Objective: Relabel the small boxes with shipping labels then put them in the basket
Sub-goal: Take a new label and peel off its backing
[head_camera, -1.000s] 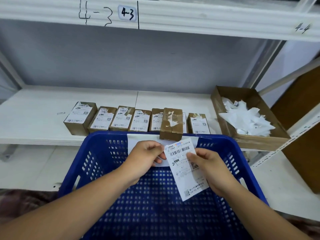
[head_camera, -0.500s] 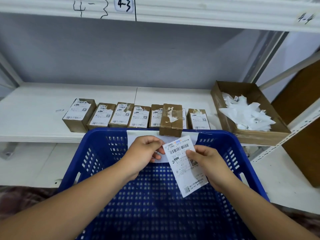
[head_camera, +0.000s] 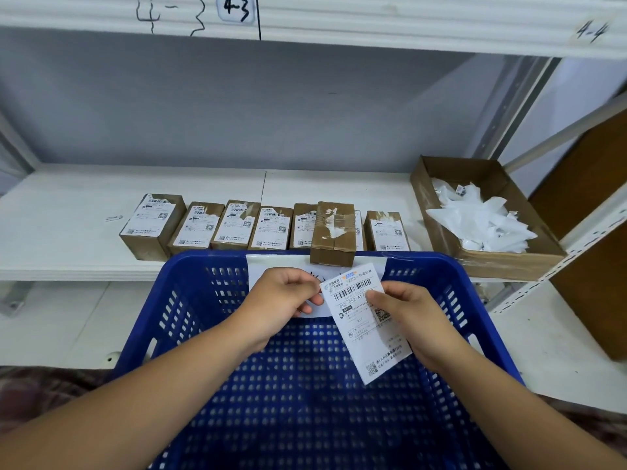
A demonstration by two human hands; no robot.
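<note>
A white shelf (head_camera: 68, 225) carries the work, with a blue perforated basket (head_camera: 190, 300) standing in front of it, its far rim against the shelf's front edge and a white paper tag (head_camera: 261, 266) stuck at the middle of that rim. At the shelf's right end sits an open cardboard tray (head_camera: 441, 184) holding a heap of peeled white backing scraps (head_camera: 481, 222). Along the front edge runs a row of small brown boxes (head_camera: 237, 225), each showing a partly torn white label on top; one more box (head_camera: 334, 228), bare but for label remnants and clear tape, rests on the basket's far rim in front of the row. Over the basket, just below that box, both hands hold a fresh shipping label (head_camera: 364, 320), printed side up and tilted. The right hand (head_camera: 412, 320) pinches its right edge with the thumb on the print, while the left hand (head_camera: 283, 303) grips its upper left corner with closed fingertips.
</note>
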